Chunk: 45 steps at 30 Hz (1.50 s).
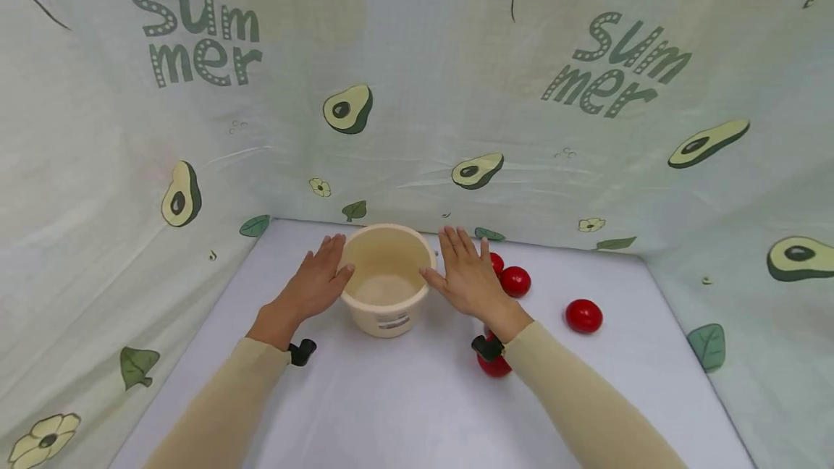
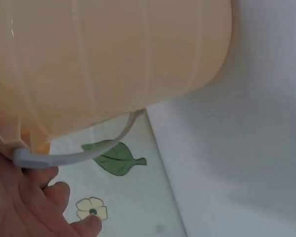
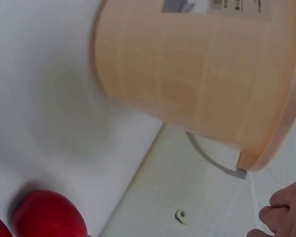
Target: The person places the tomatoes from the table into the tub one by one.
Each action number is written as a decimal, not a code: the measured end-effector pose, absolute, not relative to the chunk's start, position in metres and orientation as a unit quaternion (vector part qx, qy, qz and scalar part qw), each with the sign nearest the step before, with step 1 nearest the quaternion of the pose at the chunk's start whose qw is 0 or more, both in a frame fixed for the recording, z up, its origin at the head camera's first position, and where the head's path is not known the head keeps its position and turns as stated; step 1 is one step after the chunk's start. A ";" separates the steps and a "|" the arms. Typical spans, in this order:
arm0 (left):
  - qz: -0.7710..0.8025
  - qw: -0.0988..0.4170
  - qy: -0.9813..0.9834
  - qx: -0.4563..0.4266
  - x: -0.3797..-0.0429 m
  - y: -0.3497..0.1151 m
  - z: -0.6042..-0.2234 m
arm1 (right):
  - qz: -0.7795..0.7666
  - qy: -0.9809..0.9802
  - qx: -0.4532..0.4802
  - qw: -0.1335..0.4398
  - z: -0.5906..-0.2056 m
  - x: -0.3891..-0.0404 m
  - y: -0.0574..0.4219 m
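A cream plastic bucket stands upright toward the back of the table, its inside bare and a label on its front. At its left rim is my left hand, fingers straight; the left wrist view shows that hand by the grey handle, and whether they touch is hard to tell. My right hand is beside the right rim with fingers extended and thumb close to the edge. In the right wrist view, fingertips appear apart from the bucket wall. Neither hand grips anything.
Several glossy red round objects lie right of the bucket: one at far right, one behind my right hand, one partly under my right wrist. A printed cloth hangs at the back and sides of the white table.
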State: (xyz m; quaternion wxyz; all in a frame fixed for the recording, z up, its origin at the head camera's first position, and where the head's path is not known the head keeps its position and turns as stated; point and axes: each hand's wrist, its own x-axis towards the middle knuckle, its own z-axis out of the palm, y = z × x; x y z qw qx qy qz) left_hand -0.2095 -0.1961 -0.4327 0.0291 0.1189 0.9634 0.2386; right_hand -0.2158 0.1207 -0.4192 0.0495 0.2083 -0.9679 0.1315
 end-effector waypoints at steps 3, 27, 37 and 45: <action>0.241 0.038 0.958 0.149 -0.209 -0.185 -0.432 | 0.136 -0.968 0.207 0.046 -0.417 -0.212 0.128; 0.100 -0.014 0.980 0.173 -0.183 -0.153 -0.424 | 0.150 -0.962 0.217 0.072 -0.434 -0.174 0.151; 0.084 0.010 0.984 0.159 -0.189 -0.150 -0.419 | 0.146 -0.963 0.214 0.079 -0.436 -0.175 0.156; 0.096 0.016 0.982 0.160 -0.189 -0.151 -0.419 | 0.116 -0.962 0.188 0.160 -0.449 -0.158 0.214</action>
